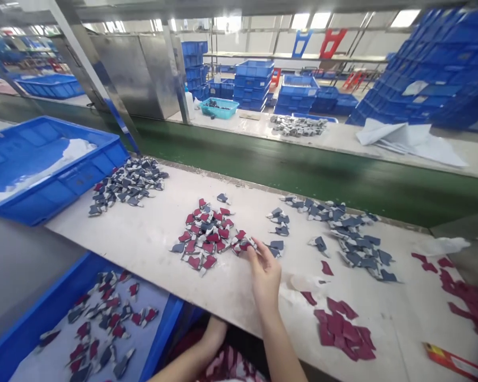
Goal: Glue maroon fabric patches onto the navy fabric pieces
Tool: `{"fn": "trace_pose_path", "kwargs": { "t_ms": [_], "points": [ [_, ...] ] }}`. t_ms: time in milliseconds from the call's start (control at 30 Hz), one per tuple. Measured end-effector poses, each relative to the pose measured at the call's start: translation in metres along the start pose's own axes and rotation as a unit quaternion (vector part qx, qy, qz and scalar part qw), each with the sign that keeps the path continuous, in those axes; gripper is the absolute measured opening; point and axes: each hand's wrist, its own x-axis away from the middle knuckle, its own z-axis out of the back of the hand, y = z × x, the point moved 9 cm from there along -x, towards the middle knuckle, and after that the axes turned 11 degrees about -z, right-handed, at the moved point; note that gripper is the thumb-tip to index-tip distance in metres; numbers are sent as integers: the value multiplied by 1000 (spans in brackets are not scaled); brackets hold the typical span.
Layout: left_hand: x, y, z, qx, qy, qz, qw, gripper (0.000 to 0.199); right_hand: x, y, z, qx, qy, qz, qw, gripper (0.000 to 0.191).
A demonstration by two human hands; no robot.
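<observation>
**Right grip clamped on fabric piece, centre of frame**

Right grip (265, 276) just below centre, fingertips together on a red-and-grey fabric piece (242, 245). Piece at the right edge of a red-and-grey pile (203, 236) on the white worktop (143, 249). Left grip (214, 337) at bottom centre, fingers hidden behind the worktop's near edge; apart or together, cannot tell. Nearest to it, lower left: blue tray (162, 331) holding more two-tone pieces (103, 323). Right of centre, grey-blue pieces (352, 233) in a loose spread. Upper left of the worktop, a mixed pile (127, 183) just beside a blue crate (59, 191) with a white liner (40, 170). Lower right, dark red cut pieces (340, 329) and a red-and-yellow packet (454, 363) at the corner. Far background, upper centre: stacked blue crates (253, 82) and a teal basket (219, 107).
</observation>
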Motion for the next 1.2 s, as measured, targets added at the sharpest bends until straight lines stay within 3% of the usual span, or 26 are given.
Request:
{"fn": "trace_pose_path", "kwargs": {
  "t_ms": [100, 167, 233, 300, 367, 467, 633, 700, 767, 800, 833, 867, 900, 933, 967, 1000, 1033, 1067, 1100, 1133, 1200],
  "points": [
    [13, 27, 40, -109, -20, -47, 993, 11, -7, 6, -6, 13, -6, 1, 1000, 53],
    [17, 51, 80, -199, 18, -112, 973, 11, -9, 9, -6, 8, -8, 1, 1000, 55],
    [18, 79, 110, -405, 84, -197, 889, 24, -9, 9, -5, 5, -8, 1, 1000, 57],
    [10, 81, 119, -539, 88, -195, 815, 33, -7, 7, -4, 16, -5, 5, 1000, 56],
    [-3, 69, 118, -569, 46, -166, 804, 36, -4, 2, -3, 32, 2, 14, 999, 54],
    [-12, 55, 106, -559, -13, -156, 815, 38, -3, -3, -2, 28, 9, 21, 999, 55],
    [-2, 42, 87, -565, -68, -147, 809, 39, -12, 3, -8, 14, 11, 12, 1000, 57],
    [9, 51, 81, -568, -85, -150, 805, 41, -17, 4, -16, 56, 4, 27, 998, 59],
    [24, 76, 75, -569, -133, -151, 797, 49, -19, 1, -25, 126, 7, 58, 990, 59],
    [33, 95, 70, -564, -180, -150, 792, 56, -18, 0, -29, 158, 12, 75, 985, 60],
    [44, 112, 60, -552, -276, -133, 775, 57, -16, -1, -33, 186, 17, 90, 978, 63],
    [59, 132, 46, -517, -395, -121, 750, 47, -13, -1, -37, 211, 18, 102, 972, 66],
    [79, 154, 28, -449, -538, -102, 706, 43, -10, 0, -43, 234, 14, 109, 966, 71],
    [89, 188, 13, -368, -625, -106, 680, 47, -5, 3, -49, 259, 4, 115, 959, 77],
    [82, 228, -4, -323, -652, -158, 668, 47, -1, 5, -56, 289, -7, 123, 949, 83],
    [58, 269, -21, -324, -618, -248, 672, 41, 3, 8, -62, 316, -14, 132, 939, 90],
    [24, 309, -38, -349, -536, -357, 681, 35, 7, 9, -67, 337, -18, 141, 931, 97],
    [-9, 339, -54, -377, -466, -438, 670, 34, 10, 9, -71, 354, -17, 152, 922, 105],
    [-41, 355, -72, -405, -428, -480, 650, 35, 12, 9, -74, 370, -14, 162, 915, 112],
    [-74, 358, -90, -438, -418, -484, 632, 36, 12, 8, -76, 385, -12, 167, 907, 117],
    [-128, 344, -119, -489, -455, -439, 601, 40, 10, 7, -80, 417, -15, 164, 894, 124]
  ]
}}
